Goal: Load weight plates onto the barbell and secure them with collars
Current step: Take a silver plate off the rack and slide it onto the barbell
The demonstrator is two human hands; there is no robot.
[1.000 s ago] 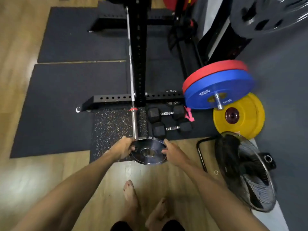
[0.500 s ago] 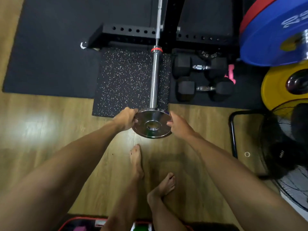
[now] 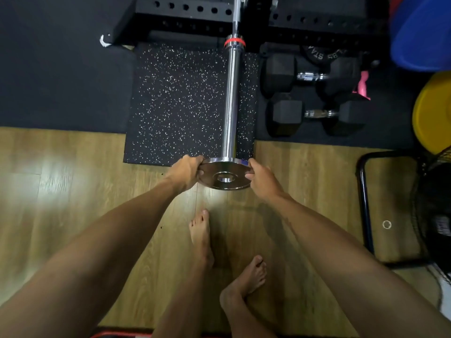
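Observation:
A small chrome weight plate [image 3: 224, 175] sits at the near tip of the barbell sleeve [image 3: 230, 101], its centre hole lined up with the sleeve end. My left hand [image 3: 186, 173] grips the plate's left rim and my right hand [image 3: 262, 178] grips its right rim. The chrome sleeve runs away from me to a red ring [image 3: 234, 41] at the shoulder, above a speckled black mat [image 3: 175, 103]. No collar is visible.
Two black hex dumbbells [image 3: 314, 76] [image 3: 317, 114] lie right of the sleeve on a dark mat. Blue [image 3: 419, 32] and yellow [image 3: 432, 113] bumper plates sit at far right. A floor fan with black frame [image 3: 363, 203] stands right. The rack base [image 3: 185, 11] is ahead. My bare feet [image 3: 202, 237] are below.
My head has tilted down and moved closer, so the view now looks down onto the sleeve end. Both hands keep hold of the plate at the sleeve tip.

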